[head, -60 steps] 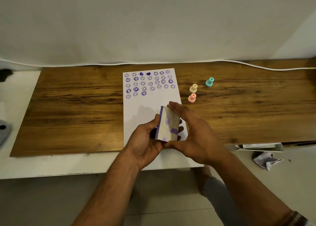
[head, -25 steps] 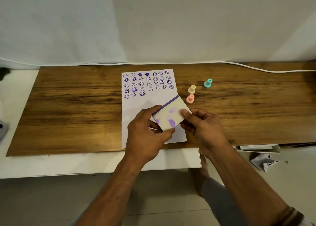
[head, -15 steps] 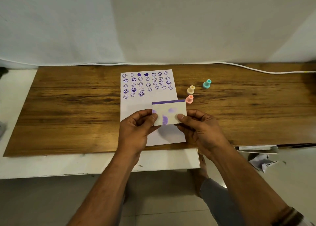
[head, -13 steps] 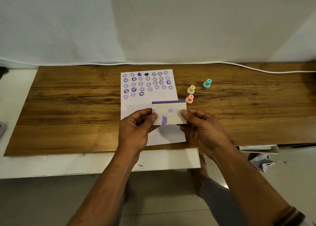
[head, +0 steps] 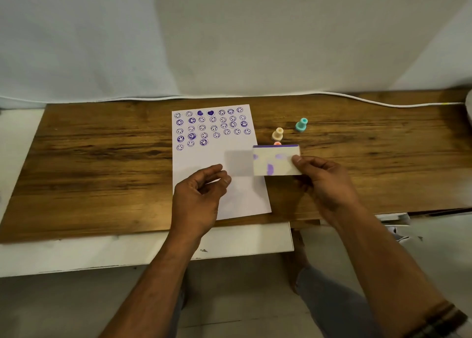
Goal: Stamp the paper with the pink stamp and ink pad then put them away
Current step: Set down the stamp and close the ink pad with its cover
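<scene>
A brown wood-grain bench carried a white paper lying flat near its middle, the far half covered with purple smiley and heart prints. To the right of the paper stood a cream stamp and, farther right, a teal stamp; a pink stamp showed only its top. A white cable ran along the far edge.
</scene>
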